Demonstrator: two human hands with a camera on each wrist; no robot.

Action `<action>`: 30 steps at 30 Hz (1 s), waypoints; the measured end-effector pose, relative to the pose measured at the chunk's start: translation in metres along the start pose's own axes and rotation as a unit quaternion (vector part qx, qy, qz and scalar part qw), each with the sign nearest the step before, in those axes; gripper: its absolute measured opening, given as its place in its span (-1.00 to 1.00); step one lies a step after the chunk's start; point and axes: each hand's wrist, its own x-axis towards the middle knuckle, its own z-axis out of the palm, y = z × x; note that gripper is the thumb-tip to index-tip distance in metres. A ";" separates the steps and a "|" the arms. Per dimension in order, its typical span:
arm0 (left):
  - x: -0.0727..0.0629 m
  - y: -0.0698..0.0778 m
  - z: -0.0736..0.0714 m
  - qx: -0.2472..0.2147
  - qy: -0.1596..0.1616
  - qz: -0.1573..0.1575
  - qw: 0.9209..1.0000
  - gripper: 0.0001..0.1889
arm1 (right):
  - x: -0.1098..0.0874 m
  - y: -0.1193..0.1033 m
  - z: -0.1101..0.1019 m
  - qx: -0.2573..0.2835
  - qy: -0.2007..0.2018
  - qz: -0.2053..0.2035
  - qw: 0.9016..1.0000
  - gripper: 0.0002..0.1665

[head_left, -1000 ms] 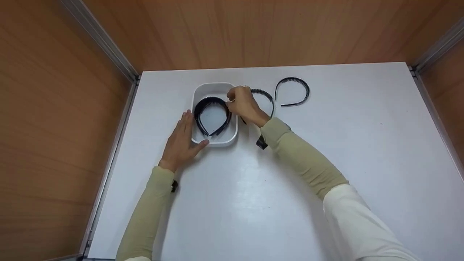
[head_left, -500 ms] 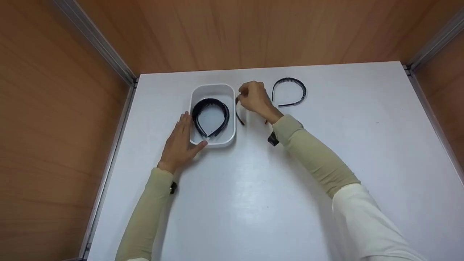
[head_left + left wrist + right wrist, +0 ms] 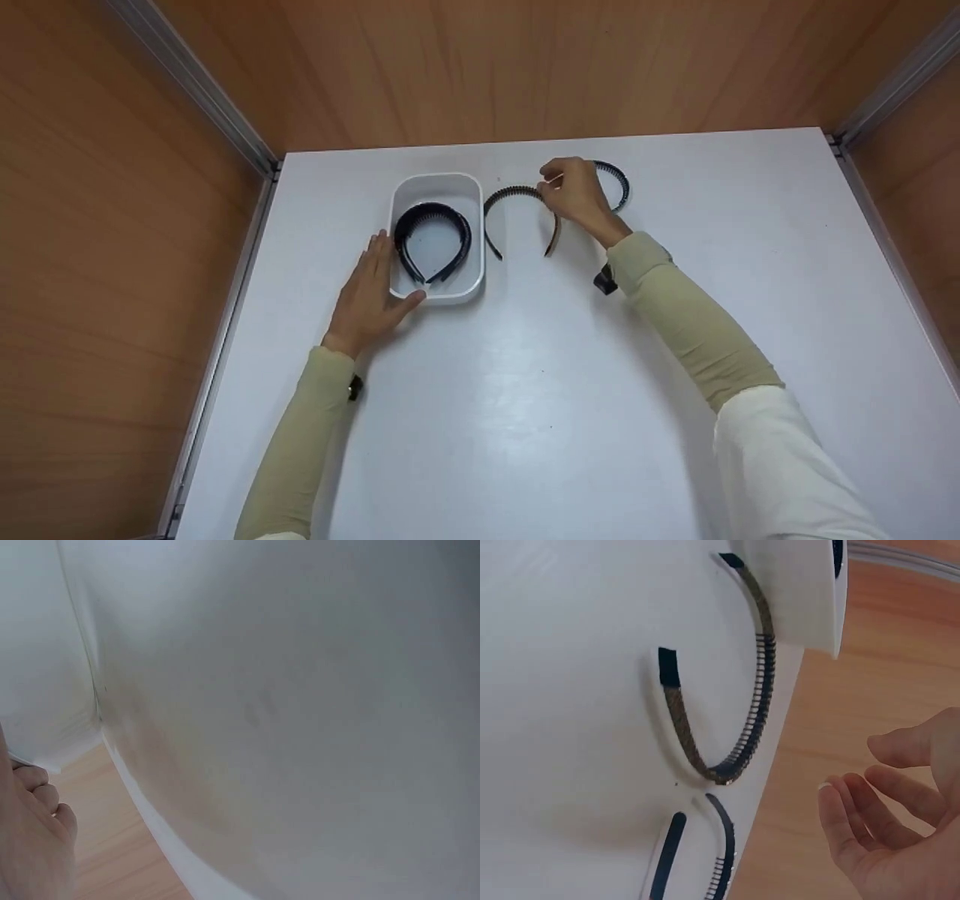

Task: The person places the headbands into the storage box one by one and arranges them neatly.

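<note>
My left hand (image 3: 364,296) rests against the left side of a white plastic tub (image 3: 457,299), fingers straight and thumb at its near edge. Several dark headbands (image 3: 407,229) lie stacked inside the tub. My right hand (image 3: 579,196) hovers near the far edge of the table; in the right wrist view its fingers (image 3: 889,825) bend loosely around nothing. To the left and below it lies a glittery brown headband (image 3: 681,724) with comb teeth, close to the tub. A black toothed headband (image 3: 622,180) lies beyond the right hand, partly hidden by it.
The white table (image 3: 517,397) has wooden panels behind (image 3: 480,67) and at the left (image 3: 112,300), with metal frame strips at the corners. A pale, blurred surface fills most of the left wrist view.
My right hand has moved rightward from the tub's right rim, past the brown headband, toward the black one. My left hand has stayed at the tub.
</note>
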 end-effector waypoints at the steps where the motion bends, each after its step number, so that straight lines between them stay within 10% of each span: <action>1: 0.000 0.000 0.000 -0.001 0.000 -0.001 1.000 0.19 | 0.000 0.003 -0.003 -0.001 0.006 -0.001 1.000 -0.64; 30: -0.006 0.003 -0.002 0.001 -0.009 -0.013 1.000 0.20 | 0.000 0.098 -0.062 -0.058 0.056 0.071 0.994 -0.64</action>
